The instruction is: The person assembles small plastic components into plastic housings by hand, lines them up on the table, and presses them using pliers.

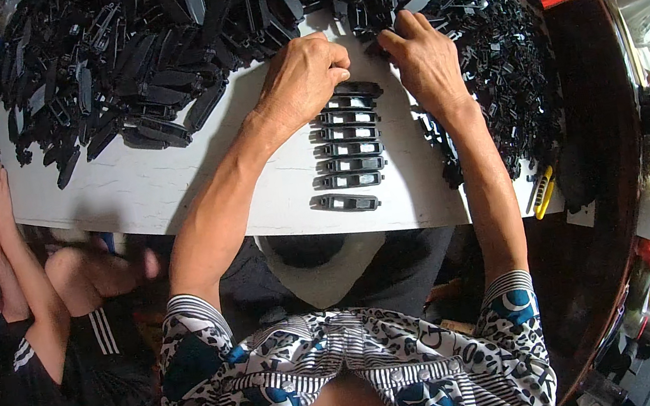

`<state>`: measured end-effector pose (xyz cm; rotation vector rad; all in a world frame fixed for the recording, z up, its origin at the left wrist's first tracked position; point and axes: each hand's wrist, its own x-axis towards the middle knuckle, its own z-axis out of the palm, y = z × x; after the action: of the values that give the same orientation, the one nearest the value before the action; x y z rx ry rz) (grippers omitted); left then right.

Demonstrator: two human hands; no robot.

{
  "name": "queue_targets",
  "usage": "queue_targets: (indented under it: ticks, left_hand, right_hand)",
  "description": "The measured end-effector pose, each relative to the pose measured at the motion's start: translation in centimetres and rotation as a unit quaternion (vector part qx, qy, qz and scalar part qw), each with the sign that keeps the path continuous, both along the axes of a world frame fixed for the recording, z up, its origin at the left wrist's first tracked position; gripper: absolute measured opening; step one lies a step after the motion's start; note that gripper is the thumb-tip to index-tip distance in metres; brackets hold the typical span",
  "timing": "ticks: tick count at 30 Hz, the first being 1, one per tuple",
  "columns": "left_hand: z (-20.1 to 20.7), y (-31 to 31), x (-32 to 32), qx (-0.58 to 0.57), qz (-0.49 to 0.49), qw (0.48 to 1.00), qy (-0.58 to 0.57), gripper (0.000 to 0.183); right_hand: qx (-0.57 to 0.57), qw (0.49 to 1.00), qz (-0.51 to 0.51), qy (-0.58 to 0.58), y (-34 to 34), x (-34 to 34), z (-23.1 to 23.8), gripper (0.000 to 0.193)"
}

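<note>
White surface point(147, 178) beneath the fingers point(337, 55); heap of long black parts point(147, 58) beyond and left of them; heap of small black parts point(502, 74) to their right; column of black pieces point(351, 149) just nearer than the fingers; left hand point(300, 75) and right hand point(427, 62), fingers curled, any grasp indeterminable; yellow tool point(545, 194), nearer and rightward.
</note>
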<state>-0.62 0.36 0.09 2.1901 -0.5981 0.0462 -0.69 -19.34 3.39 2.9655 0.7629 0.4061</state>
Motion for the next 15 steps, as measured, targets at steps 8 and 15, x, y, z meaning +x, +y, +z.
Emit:
queue_targets:
  ticks: [8,15]
  left_hand:
    - [0.1,-0.3,0.1,-0.046,0.013,0.997,-0.060,0.011]
    - [1.5,-1.1,-0.2,-0.150,0.026,0.988,-0.004,0.023]
  right_hand:
    - [0.316,0.948,-0.035,0.007,-2.0,0.2,0.3,0.027]
    - [0.663,0.730,0.005,0.169,-0.9,0.0,0.1,0.015]
